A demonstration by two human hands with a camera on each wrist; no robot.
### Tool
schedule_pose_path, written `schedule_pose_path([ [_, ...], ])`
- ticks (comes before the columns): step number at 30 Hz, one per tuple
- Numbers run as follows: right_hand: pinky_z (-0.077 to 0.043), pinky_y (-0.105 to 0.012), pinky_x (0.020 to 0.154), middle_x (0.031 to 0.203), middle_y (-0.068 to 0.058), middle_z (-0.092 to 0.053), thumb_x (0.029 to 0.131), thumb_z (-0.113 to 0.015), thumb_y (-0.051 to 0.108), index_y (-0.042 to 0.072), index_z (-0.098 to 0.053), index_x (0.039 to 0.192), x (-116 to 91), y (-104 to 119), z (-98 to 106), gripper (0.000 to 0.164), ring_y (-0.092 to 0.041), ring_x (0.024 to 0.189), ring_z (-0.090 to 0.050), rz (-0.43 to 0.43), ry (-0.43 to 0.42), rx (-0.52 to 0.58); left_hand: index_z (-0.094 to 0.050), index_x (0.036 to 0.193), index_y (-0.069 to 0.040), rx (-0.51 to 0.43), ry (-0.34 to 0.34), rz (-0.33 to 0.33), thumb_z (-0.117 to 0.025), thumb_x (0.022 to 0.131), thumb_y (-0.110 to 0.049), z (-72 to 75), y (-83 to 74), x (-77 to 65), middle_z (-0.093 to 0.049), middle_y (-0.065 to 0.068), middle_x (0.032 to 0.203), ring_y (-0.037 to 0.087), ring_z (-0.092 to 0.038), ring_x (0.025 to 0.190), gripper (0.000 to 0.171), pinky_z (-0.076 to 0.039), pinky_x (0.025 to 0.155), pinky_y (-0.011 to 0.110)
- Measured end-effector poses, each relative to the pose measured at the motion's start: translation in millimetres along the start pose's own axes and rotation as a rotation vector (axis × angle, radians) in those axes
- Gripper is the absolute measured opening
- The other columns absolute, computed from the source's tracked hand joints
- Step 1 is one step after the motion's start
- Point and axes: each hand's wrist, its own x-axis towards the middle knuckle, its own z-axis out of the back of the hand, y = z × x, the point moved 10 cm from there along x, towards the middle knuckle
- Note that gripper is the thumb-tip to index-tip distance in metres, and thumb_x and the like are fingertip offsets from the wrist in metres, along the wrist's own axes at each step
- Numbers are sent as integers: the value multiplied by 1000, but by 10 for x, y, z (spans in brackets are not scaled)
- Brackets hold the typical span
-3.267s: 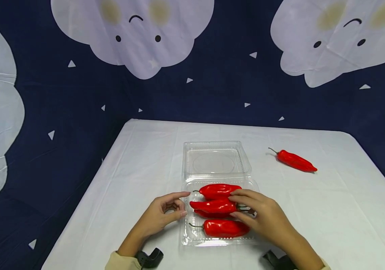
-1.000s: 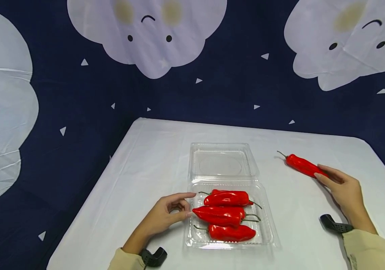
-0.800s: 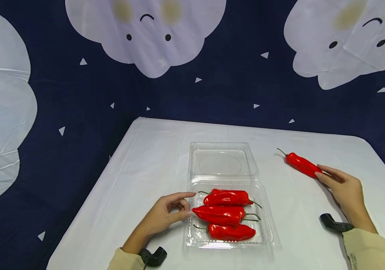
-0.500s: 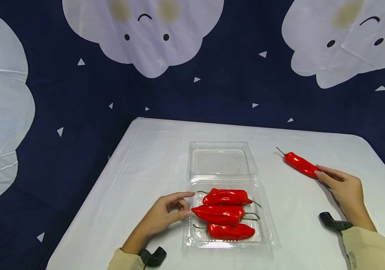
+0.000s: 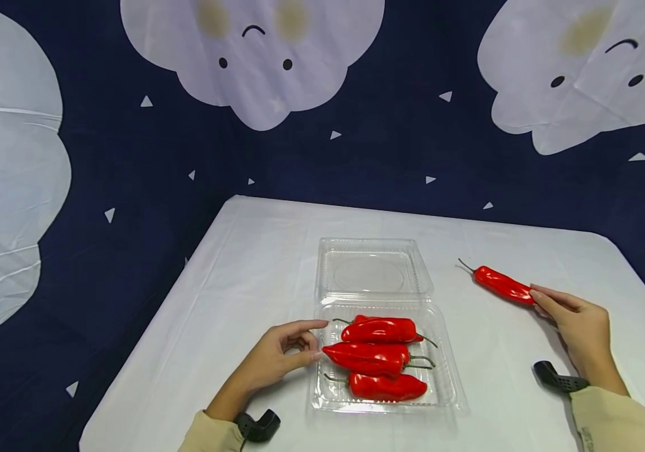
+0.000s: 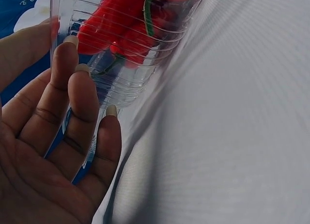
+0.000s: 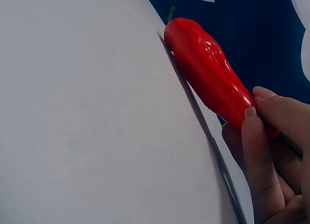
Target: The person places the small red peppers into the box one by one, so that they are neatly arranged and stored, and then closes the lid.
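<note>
In the head view my right hand pinches a red chili pepper by its pointed end, between thumb and fingers. Its thin green stem points away to the left, and the right wrist view shows the pepper close over the white cloth. At the left, my left hand has thumb and index finger spread along the near-left rim of a clear plastic clamshell box. Several red peppers lie crosswise inside, some stacked, stems pointing both ways. Loosely bent fingers rest by the ribbed box wall in the left wrist view.
The box's clear lid lies folded back, flat on the far side. A white cloth covers the table, whose far edge meets a dark blue backdrop with cloud prints. Black wrist devices sit on both forearms.
My right hand has left a pepper in the box and moved right to the single pepper, gripping its tip. That pepper has since shifted slightly nearer. My left hand stays at the box.
</note>
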Motion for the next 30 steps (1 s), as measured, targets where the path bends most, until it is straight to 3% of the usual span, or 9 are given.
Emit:
schedule_pose_path([
  [4, -51, -9, 71, 98, 29, -66, 87, -83, 35, 10, -74, 127, -33, 29, -5, 47, 10, 89, -63, 12, -1, 49, -61, 139, -2, -4, -4, -3, -74, 95, -13, 6, 4, -2, -66, 2, 92, 13, -62, 86, 47, -53, 83, 28],
  [9, -53, -13, 71, 98, 24, -72, 84, -86, 26, 7, -75, 124, -83, 91, -23, 46, 8, 87, -67, 20, 7, 192, -61, 139, -2, -14, -6, -6, -74, 95, -11, 6, -2, -7, -66, 4, 92, 13, -62, 86, 47, -53, 83, 27],
  [12, -52, -11, 73, 100, 25, -72, 84, -86, 29, 8, -74, 125, -113, 159, -12, 47, 10, 92, -65, 40, -9, 167, -61, 139, -1, -18, -6, -10, -74, 95, -11, 5, -8, -8, -67, 5, 92, 13, -62, 85, 47, -53, 83, 27],
  [16, -51, -9, 74, 102, 23, -73, 86, -84, 25, 4, -72, 127, -176, 310, -9, 48, 8, 94, -66, 96, -20, 153, -60, 139, 0, -21, -3, -10, -74, 95, -10, 2, -8, -3, -66, 5, 91, 13, -62, 85, 47, -53, 83, 27],
  [24, -52, -12, 75, 101, 15, -76, 83, -86, 15, -1, -72, 125, -398, 688, -89, 47, -1, 83, -73, 136, -17, 275, -61, 139, -2, -12, 1, -6, -74, 95, -12, -4, 3, 17, -66, 3, 92, 15, -62, 86, 47, -53, 83, 28],
  [30, -56, -20, 75, 102, 2, -78, 80, -86, 3, -9, -70, 121, -654, 992, -262, 45, -9, 85, -74, 178, 18, 457, -61, 139, -1, -15, -4, -10, -74, 94, -11, 3, 5, 6, -67, 3, 91, 14, -63, 86, 48, -53, 83, 28],
])
